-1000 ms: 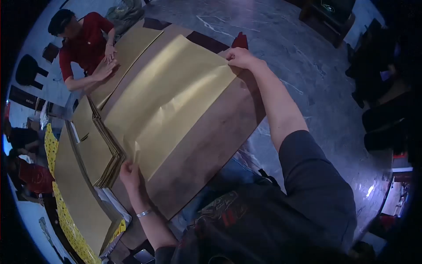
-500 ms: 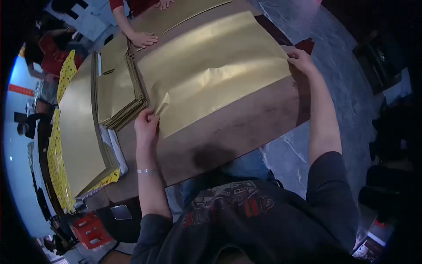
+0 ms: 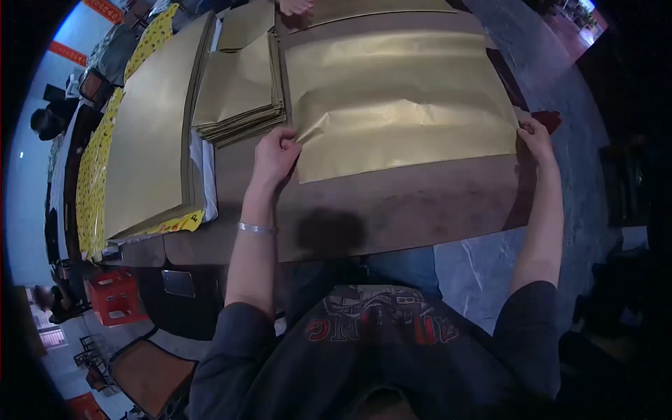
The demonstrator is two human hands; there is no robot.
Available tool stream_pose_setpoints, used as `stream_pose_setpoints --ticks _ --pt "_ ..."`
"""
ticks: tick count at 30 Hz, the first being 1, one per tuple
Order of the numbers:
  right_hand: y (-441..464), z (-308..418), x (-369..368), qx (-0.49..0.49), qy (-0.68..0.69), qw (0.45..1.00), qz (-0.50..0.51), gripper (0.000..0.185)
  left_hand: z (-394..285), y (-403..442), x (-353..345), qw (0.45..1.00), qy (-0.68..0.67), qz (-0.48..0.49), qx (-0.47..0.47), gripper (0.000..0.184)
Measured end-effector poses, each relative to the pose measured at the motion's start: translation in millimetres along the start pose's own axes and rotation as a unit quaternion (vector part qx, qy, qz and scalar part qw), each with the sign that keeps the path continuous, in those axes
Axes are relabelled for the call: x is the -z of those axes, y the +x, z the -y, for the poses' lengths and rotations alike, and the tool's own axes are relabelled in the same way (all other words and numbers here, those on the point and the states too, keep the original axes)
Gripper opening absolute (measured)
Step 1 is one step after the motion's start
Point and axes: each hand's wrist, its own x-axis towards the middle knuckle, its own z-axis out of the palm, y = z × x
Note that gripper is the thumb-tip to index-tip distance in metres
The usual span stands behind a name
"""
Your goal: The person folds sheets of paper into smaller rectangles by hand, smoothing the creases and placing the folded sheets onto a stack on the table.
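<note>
A large gold paper sheet [image 3: 392, 91] lies across the brown table, with creases and a raised wrinkle near its front half. My left hand [image 3: 275, 157] pinches the sheet's left edge, close to the near left corner. On the other side, my right hand [image 3: 537, 140] grips the right edge between thumb and fingers. Just left of the sheet sits a stack of folded gold paper [image 3: 238, 87], its layered edges facing me. Farther left is a big pile of flat gold sheets [image 3: 150, 133] on yellow printed wrapping.
Another person's hand [image 3: 297, 7] rests at the far edge, near a second gold sheet [image 3: 364, 8]. A phone [image 3: 179, 283] lies on a dark surface below the brown table [image 3: 413, 203]. A red plastic stool [image 3: 115, 297] and a brown-seated chair [image 3: 150, 374] stand at lower left.
My view has turned, so the table appears more level. The sheet's left corner flap, upright before, now lies flatter, with both my hands still holding the edges. The other person's hand shows less.
</note>
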Motion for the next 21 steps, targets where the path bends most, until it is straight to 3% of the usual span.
stream_pose_setpoints --ticks 1,5,7,10,16,21 --pt "2.0 -2.0 -0.2 0.003 -0.001 1.0 0.003 0.034 2.8 0.8 -0.2 0.999 -0.022 0.021 0.043 0.032" --pt "-2.1 8.4 3.5 -0.004 -0.018 0.999 0.029 0.033 -6.8 -2.1 4.7 0.998 -0.029 0.02 0.047 0.031" --pt "-4.7 11.9 3.8 0.002 -0.022 0.999 0.025 0.033 -13.9 -4.3 8.5 0.976 -0.166 0.057 0.126 0.03" --pt "-8.0 18.2 4.9 0.0 -0.016 1.0 0.025 0.032 17.6 1.7 -2.8 0.952 -0.279 0.06 0.116 0.03" --pt "-9.8 22.7 6.8 0.02 -0.04 0.999 0.019 0.028 -4.7 -2.4 9.7 0.976 -0.184 0.065 0.095 0.029" --pt "-9.9 22.3 6.1 0.021 -0.057 0.998 0.005 0.03 1.2 -0.6 7.8 0.968 -0.213 0.073 0.109 0.03"
